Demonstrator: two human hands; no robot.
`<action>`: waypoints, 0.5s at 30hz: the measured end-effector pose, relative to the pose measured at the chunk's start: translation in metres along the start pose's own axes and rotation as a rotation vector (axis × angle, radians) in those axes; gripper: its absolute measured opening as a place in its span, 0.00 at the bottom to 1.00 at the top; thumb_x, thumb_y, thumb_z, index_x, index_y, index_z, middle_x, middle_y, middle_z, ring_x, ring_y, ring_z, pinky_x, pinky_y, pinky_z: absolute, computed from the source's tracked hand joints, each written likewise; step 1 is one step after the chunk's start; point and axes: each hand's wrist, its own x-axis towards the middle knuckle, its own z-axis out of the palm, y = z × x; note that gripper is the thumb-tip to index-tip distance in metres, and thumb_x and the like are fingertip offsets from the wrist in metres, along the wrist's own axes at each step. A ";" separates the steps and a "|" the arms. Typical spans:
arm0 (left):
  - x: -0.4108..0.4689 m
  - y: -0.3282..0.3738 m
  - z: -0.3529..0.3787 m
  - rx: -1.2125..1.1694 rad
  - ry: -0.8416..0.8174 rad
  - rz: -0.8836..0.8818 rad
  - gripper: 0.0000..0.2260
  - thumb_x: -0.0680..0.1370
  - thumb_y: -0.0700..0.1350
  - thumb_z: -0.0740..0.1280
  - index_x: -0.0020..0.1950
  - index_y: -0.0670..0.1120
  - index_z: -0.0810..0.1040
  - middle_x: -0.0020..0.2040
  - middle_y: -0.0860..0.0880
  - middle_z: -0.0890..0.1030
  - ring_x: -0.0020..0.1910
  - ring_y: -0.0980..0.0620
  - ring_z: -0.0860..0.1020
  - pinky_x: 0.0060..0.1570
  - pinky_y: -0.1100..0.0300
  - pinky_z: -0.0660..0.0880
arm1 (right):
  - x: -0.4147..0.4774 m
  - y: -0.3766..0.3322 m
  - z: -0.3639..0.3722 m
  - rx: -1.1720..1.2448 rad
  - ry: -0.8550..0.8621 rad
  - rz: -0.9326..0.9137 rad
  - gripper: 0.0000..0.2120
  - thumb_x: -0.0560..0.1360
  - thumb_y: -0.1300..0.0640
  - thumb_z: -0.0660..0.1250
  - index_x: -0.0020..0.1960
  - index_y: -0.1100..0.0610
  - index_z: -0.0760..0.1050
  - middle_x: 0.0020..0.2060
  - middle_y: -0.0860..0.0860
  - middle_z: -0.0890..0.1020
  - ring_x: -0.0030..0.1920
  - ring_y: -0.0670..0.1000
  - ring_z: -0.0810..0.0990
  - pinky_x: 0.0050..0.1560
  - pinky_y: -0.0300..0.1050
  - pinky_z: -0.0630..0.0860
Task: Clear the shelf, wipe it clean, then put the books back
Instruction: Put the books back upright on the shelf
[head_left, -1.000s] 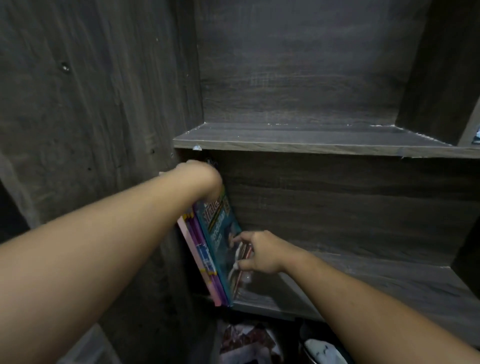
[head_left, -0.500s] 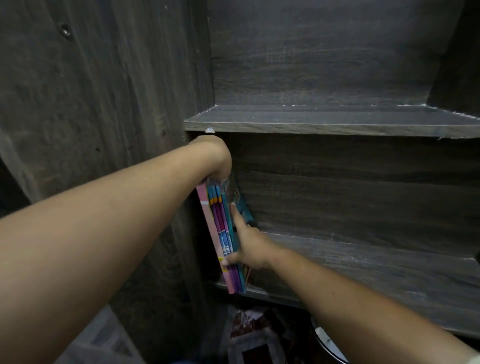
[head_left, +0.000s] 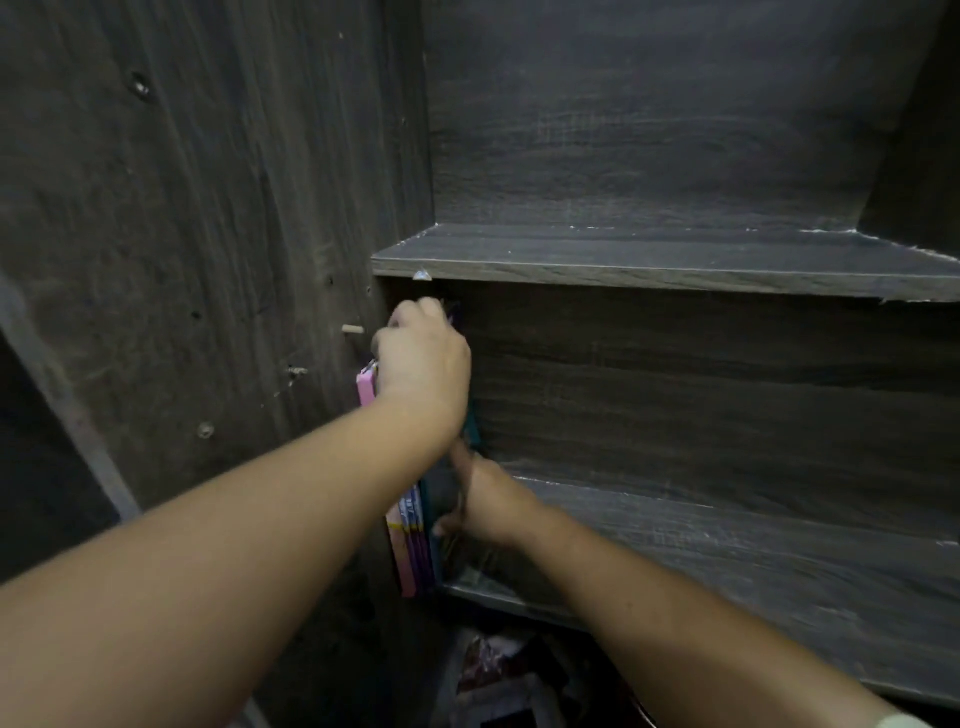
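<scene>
Books (head_left: 411, 545) stand upright; left hand (head_left: 423, 358) grips top; right hand (head_left: 485, 506) holds side.

It looks like a home storage corner: a dark wood-grain cupboard (head_left: 208, 208) with plain shelves (head_left: 675, 254) and thin books (head_left: 410, 561) standing inside.

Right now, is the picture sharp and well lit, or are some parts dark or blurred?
Head view: the light is dim overall. Head view: the right hand is smeared by motion blur, while the left hand is sharper. Head view: the books stand in deep shadow. Head view: the wide lens slants the shelf lines, and there is no glare.
</scene>
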 end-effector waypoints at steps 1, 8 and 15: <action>-0.006 0.002 0.006 0.063 0.027 0.007 0.17 0.82 0.40 0.55 0.70 0.37 0.67 0.64 0.38 0.68 0.61 0.39 0.69 0.47 0.52 0.73 | -0.003 0.004 -0.008 -0.053 -0.030 0.019 0.56 0.67 0.60 0.78 0.79 0.46 0.42 0.72 0.59 0.66 0.69 0.58 0.69 0.65 0.48 0.69; -0.033 -0.012 0.024 0.322 0.058 0.099 0.25 0.83 0.47 0.44 0.77 0.33 0.48 0.77 0.36 0.53 0.76 0.37 0.54 0.68 0.48 0.60 | -0.023 0.029 -0.048 -0.242 -0.076 0.105 0.46 0.74 0.59 0.72 0.79 0.43 0.45 0.72 0.58 0.67 0.68 0.57 0.69 0.65 0.45 0.67; -0.042 -0.028 0.014 0.219 0.064 0.169 0.31 0.80 0.51 0.57 0.78 0.38 0.52 0.75 0.39 0.60 0.74 0.39 0.58 0.68 0.48 0.61 | -0.046 0.037 -0.073 -0.363 -0.023 0.131 0.29 0.74 0.52 0.70 0.73 0.45 0.65 0.66 0.53 0.75 0.64 0.54 0.74 0.63 0.50 0.73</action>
